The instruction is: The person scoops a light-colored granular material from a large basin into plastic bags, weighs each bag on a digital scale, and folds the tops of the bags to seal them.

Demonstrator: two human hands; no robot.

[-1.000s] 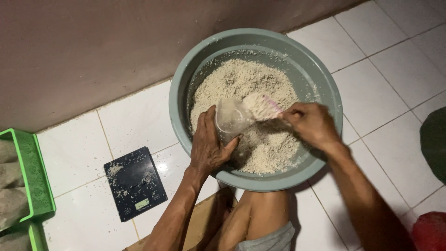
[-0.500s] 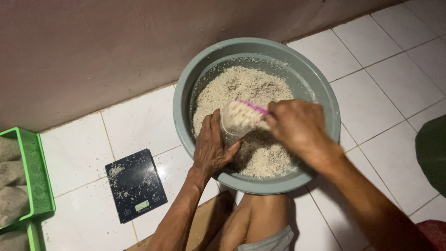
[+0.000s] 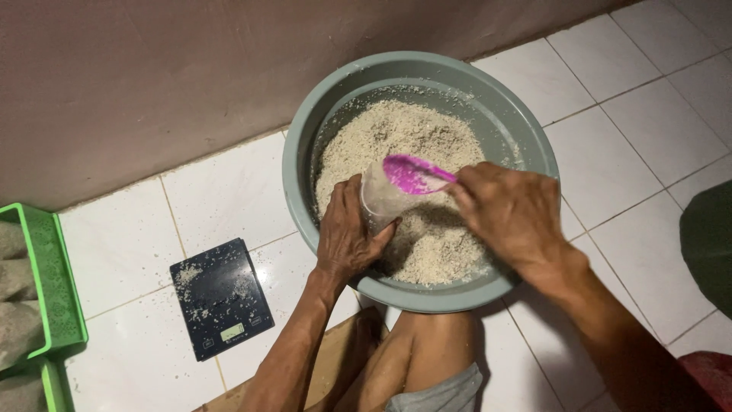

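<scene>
Scooping pale grain inside a grey-green basin (image 3: 305, 145).

The left hand (image 3: 347, 233) wraps a clear plastic bag (image 3: 379, 200) upright on the grain (image 3: 404, 137); the right hand (image 3: 511, 214) grips a pink spoon (image 3: 412, 174) over the bag's mouth. A dusted black scale (image 3: 221, 299) lies left of the basin.

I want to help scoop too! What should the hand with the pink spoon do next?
Probably dip the pink spoon back into the grain: it looks empty, hovering over the clear bag the left hand holds open in the basin.
</scene>
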